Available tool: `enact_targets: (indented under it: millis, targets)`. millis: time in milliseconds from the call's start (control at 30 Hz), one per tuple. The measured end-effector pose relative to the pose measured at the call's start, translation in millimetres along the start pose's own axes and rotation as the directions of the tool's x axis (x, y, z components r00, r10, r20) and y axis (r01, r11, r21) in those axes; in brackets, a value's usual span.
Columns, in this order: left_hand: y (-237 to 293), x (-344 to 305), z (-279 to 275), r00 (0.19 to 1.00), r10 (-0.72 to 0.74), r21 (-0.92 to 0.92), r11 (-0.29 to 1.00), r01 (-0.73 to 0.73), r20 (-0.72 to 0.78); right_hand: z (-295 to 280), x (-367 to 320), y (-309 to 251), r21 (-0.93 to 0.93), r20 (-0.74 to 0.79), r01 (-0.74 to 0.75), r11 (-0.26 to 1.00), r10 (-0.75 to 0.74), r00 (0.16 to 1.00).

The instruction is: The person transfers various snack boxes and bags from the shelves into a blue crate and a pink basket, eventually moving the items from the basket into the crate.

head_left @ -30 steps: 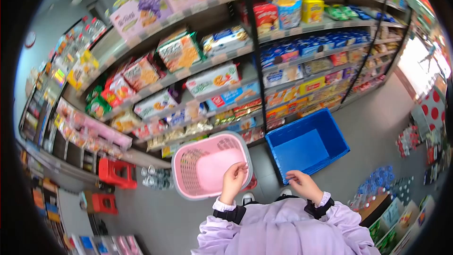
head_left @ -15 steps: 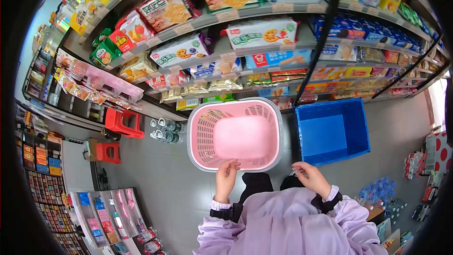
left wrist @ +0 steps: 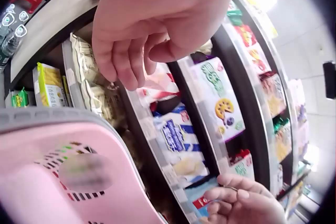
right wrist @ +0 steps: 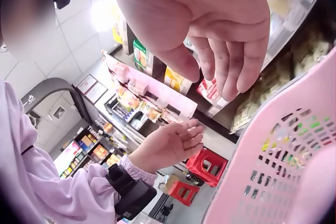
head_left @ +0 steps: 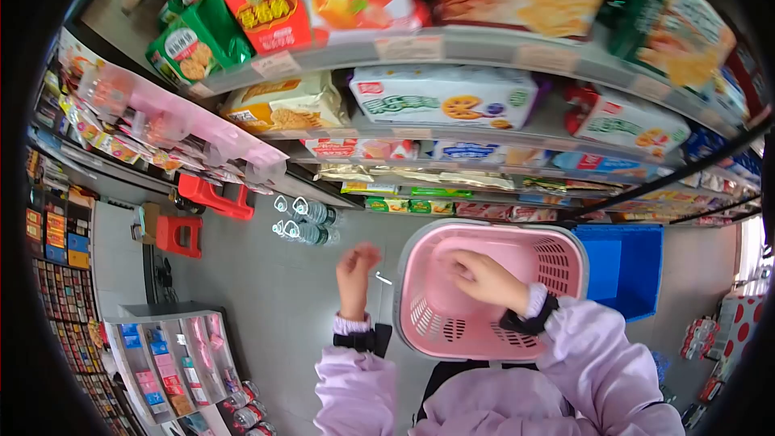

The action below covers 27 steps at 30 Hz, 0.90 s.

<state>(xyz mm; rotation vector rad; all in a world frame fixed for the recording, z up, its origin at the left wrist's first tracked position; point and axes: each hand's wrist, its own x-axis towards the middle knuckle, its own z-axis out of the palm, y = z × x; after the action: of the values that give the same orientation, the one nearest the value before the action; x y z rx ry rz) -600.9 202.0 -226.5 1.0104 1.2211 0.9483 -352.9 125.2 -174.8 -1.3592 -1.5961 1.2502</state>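
The pink laundry-style basket (head_left: 492, 347) with a grey rim stands in front of the shelves. Over its inside, in the head view, is my right hand (head_left: 487, 281), fingers loosely bent and nothing seen in them. My left hand (head_left: 353, 281) hovers left of the basket, its fingers a little blurred. The left wrist view shows that hand (left wrist: 157, 19) with relaxed, downward fingers, near the shelf front in that view. Likewise the right hand (right wrist: 210, 29) hangs with slack fingers near the basket's slotted wall (right wrist: 278, 166).
A blue crate (head_left: 617, 274) sits right of the basket, partly behind it. Shelves of packaged biscuits (head_left: 448, 97) rise ahead. To the left are red stools (head_left: 179, 236), water bottles (head_left: 311, 222) and a slanted display rack (head_left: 165, 367).
The view has turned left and come closer to the shelves, so basket and crate appear farther right. My right hand has gone from beside the crate to over the basket; the left is left of it.
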Motion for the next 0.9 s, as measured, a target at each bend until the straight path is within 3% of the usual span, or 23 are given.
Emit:
enact_targets:
  millis: [33, 100, 167, 267, 367, 433, 467, 567, 600, 700, 900]
  targets:
    - [-5.9, 22.1, -8.3, 0.999, -0.034, -0.035, 0.999, 0.033, -0.033, 7.9, 36.2, 1.1, -0.008, 0.051, 0.008, 1.000, -0.007, 0.999]
    - [-19.4, 65.3, -22.3, 0.988, -0.146, -0.168, 0.977, 0.135, -0.055, 43.7, 104.5, 44.2, 0.163, 0.025, 0.001, 0.987, -0.005, 1.000]
    - [-37.6, 106.8, -34.5, 0.970, -0.237, -0.281, 0.936, 0.212, -0.057, 72.7, 170.4, 88.6, 0.131, 0.057, -0.060, 0.990, 0.053, 0.997]
    - [-66.7, 162.5, -44.7, 0.950, -0.309, -0.412, 0.873, 0.261, -0.052, 89.0, 244.8, 119.6, 0.092, 0.262, -0.415, 0.905, 0.380, 0.887]
    - [-87.9, 205.7, -44.8, 0.953, -0.304, -0.499, 0.829, 0.253, -0.021, 90.9, 285.7, 124.4, 0.134, 0.293, -0.597, 0.791, 0.544, 0.786]
    - [-100.9, 229.6, -43.9, 0.965, -0.261, -0.491, 0.843, 0.219, -0.019, 99.3, 306.1, 144.9, 0.100, 0.235, -0.566, 0.819, 0.533, 0.813]
    - [-103.5, 237.5, -41.9, 0.955, -0.295, -0.525, 0.819, 0.232, -0.039, 104.8, 308.5, 147.2, 0.224, 0.151, -0.580, 0.783, 0.560, 0.815]
    - [-98.1, 249.9, -37.4, 0.920, -0.385, -0.585, 0.763, 0.276, -0.068, 110.8, 315.3, 158.7, 0.578, 0.211, -0.516, 0.632, 0.495, 0.843]
    - [-98.2, 253.4, -39.1, 0.912, -0.404, -0.581, 0.759, 0.294, -0.067, 116.4, 323.5, 161.5, 0.592, 0.226, -0.584, 0.555, 0.581, 0.782]
    - [-103.0, 259.3, -46.0, 0.921, -0.387, -0.539, 0.786, 0.302, -0.049, 114.5, 320.1, 151.0, 0.490, 0.203, -0.596, 0.637, 0.581, 0.788]
    - [-85.8, 242.5, -56.7, 0.976, -0.218, -0.541, 0.822, 0.176, -0.014, 112.6, 303.9, 127.4, 0.537, 0.105, -0.494, 0.684, 0.527, 0.843]
